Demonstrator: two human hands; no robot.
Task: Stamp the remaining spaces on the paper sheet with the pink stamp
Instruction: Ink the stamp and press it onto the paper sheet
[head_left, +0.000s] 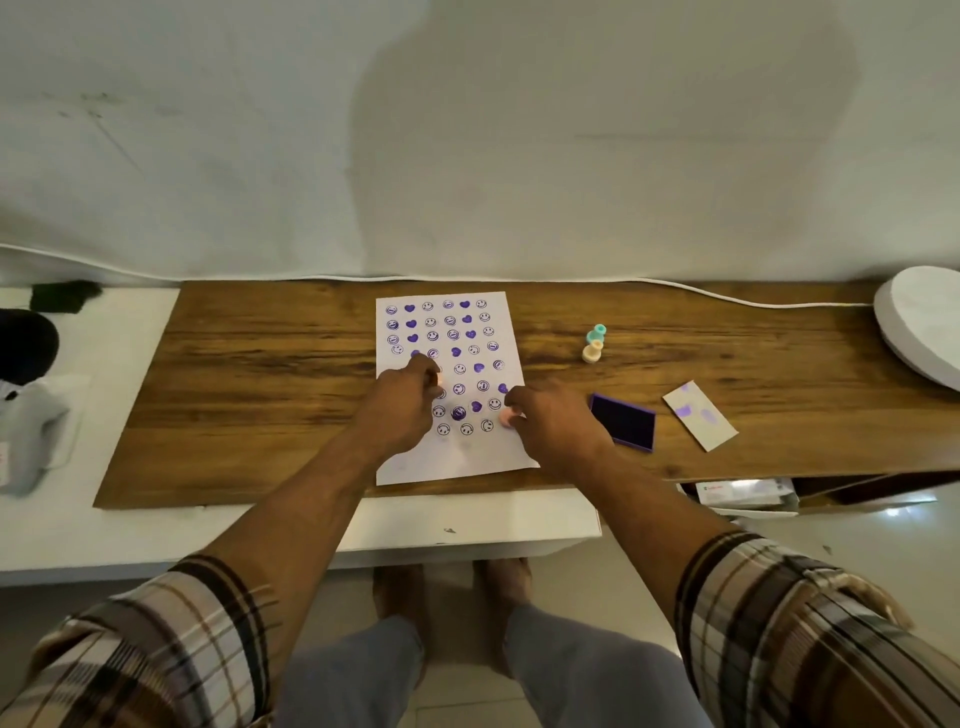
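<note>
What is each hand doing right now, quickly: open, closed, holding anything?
Left hand: fingers closed on a pale stamp, over the paper sheet.
Right hand: fingers closed on the pink stamp, at the sheet's right edge.

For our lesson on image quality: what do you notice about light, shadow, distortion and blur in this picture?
Head view: soft, dim light; a broad shadow falls on the wall; the wide-angle lens bows the table edges; both hands, left and right, are slightly blurred, while the paper sheet stamps stay readable.
</note>
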